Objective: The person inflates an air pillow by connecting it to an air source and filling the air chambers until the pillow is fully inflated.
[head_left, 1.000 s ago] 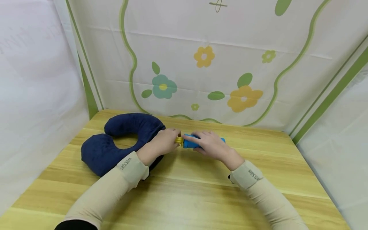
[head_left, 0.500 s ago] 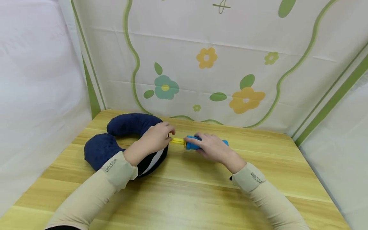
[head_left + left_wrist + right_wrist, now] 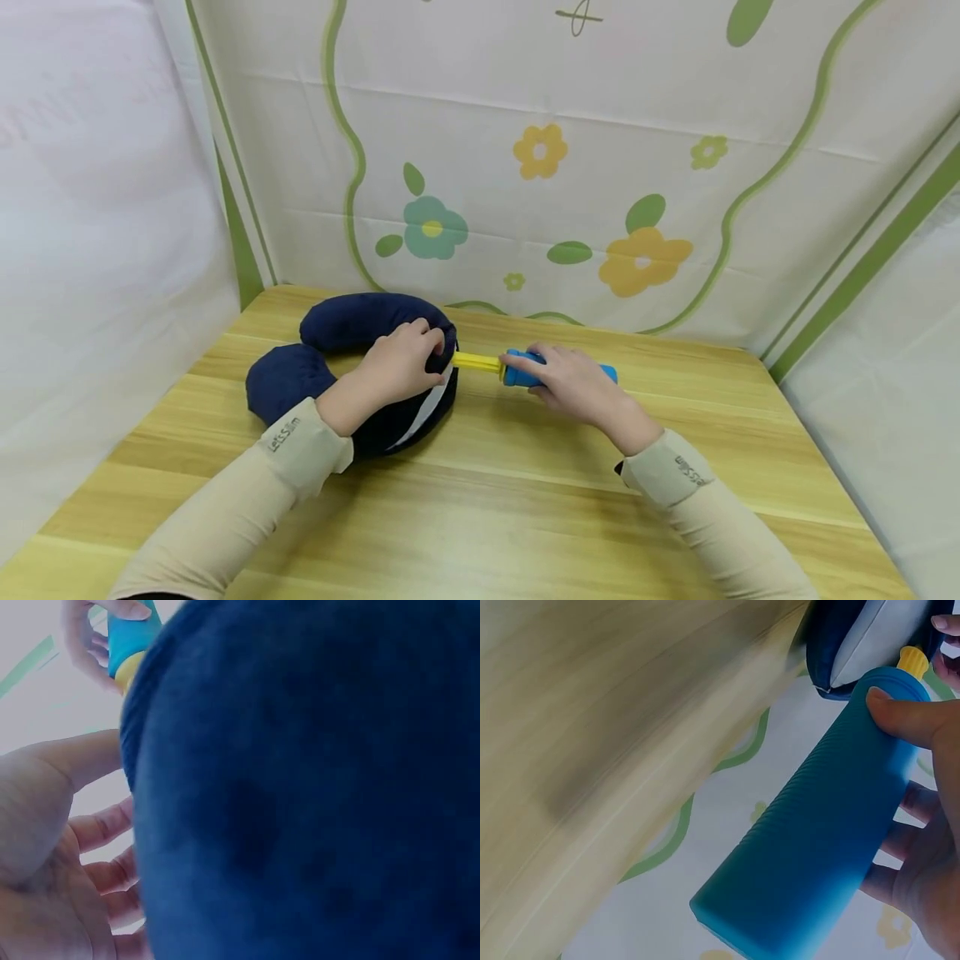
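A navy U-shaped neck pillow rests on the table, its black side band with a white strip facing right. My left hand grips the pillow's right end, and its fingertips sit near the yellow nozzle. In the left wrist view the plush pillow hides those fingertips. Fingers and thumb of my right hand wrap a blue ribbed hand pump, held roughly level. From the pump's left end a long yellow nozzle reaches the pillow's right edge.
The wooden table backs onto a white cloth wall printed with flowers and green lines. More white cloth hangs at the left and right sides.
My left hand has left the yellow nozzle and moved left onto the pillow. The pillow has shifted right, up to the nozzle's end. My right hand and the pump have moved slightly right.
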The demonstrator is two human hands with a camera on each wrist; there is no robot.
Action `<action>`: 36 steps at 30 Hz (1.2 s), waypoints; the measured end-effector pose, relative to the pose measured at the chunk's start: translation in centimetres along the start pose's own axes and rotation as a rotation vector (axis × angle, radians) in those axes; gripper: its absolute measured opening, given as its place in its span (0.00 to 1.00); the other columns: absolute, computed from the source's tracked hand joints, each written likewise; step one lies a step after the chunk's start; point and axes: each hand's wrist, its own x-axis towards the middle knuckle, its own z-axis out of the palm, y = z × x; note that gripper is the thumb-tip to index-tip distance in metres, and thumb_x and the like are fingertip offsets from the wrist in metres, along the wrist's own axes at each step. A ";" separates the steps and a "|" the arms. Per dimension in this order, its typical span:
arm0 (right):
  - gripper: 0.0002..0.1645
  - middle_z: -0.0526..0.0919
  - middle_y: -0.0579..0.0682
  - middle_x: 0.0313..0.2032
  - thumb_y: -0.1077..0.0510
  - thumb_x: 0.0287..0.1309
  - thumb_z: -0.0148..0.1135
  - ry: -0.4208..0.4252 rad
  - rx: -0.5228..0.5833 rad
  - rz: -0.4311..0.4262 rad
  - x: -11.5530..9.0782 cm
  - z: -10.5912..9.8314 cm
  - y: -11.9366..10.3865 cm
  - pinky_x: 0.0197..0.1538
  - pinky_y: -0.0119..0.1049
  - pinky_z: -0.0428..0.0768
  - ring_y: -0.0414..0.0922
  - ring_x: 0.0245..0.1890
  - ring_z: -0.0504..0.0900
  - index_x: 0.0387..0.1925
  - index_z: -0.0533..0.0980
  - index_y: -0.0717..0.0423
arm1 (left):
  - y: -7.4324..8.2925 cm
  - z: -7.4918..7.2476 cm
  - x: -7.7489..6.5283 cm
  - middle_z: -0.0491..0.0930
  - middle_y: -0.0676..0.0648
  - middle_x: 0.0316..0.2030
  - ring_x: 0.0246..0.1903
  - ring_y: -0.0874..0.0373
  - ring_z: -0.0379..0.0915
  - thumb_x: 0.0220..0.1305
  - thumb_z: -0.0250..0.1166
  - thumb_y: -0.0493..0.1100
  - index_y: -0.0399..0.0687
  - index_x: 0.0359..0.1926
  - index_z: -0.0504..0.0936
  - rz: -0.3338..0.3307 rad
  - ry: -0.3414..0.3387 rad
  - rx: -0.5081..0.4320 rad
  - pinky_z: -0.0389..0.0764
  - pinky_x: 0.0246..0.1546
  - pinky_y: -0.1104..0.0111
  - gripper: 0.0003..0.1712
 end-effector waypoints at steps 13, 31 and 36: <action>0.42 0.81 0.58 0.49 0.58 0.55 0.79 -0.001 -0.018 -0.005 -0.5 0.2 0.4 0.40 0.47 0.84 0.53 0.37 0.85 0.70 0.71 0.47 | -0.4 1.6 0.7 0.70 0.48 0.35 0.31 0.51 0.66 0.65 0.72 0.46 0.48 0.37 0.75 0.015 0.055 0.043 0.70 0.28 0.59 0.13; 0.41 0.81 0.56 0.48 0.58 0.55 0.79 0.016 -0.021 -0.018 -0.5 0.4 0.6 0.38 0.46 0.83 0.51 0.36 0.84 0.69 0.72 0.45 | -2.7 1.9 -0.2 0.75 0.45 0.39 0.29 0.52 0.70 0.64 0.60 0.27 0.45 0.39 0.82 0.033 0.208 -0.236 0.74 0.31 0.61 0.10; 0.41 0.81 0.57 0.49 0.58 0.55 0.79 0.017 -0.025 -0.012 -0.6 0.3 0.6 0.39 0.47 0.83 0.52 0.36 0.84 0.70 0.72 0.45 | -2.6 1.9 -0.3 0.77 0.42 0.47 0.34 0.52 0.75 0.68 0.61 0.31 0.45 0.47 0.88 0.003 0.191 -0.239 0.78 0.34 0.60 0.13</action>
